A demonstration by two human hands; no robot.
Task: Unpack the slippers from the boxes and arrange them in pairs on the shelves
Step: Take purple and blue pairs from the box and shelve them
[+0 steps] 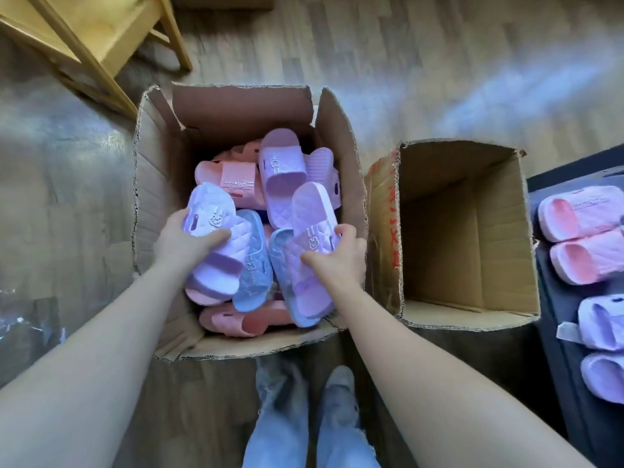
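Fingers [216, 236] of the left hand [180, 243] curl round 1 lilac slipper [209, 206]. The right hand [337, 258] grips a 2nd lilac slipper [312, 211]. Both are over the heap of slippers [243, 184] in an open cardboard box [236, 106] on the wood-plank floor [422, 62]. Just right of it stands another open box [456, 204]. Beyond that a dark shelf [553, 298] bears a pink pair [580, 231] and a lilac pair [601, 349]. A wooden frame [84, 38] stands at upper left.

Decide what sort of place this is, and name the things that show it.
Likely a shop stockroom or storeroom: a cardboard box full of loose slippers, an empty box beside it on the wooden floor, and paired slippers laid on a dark shelf.
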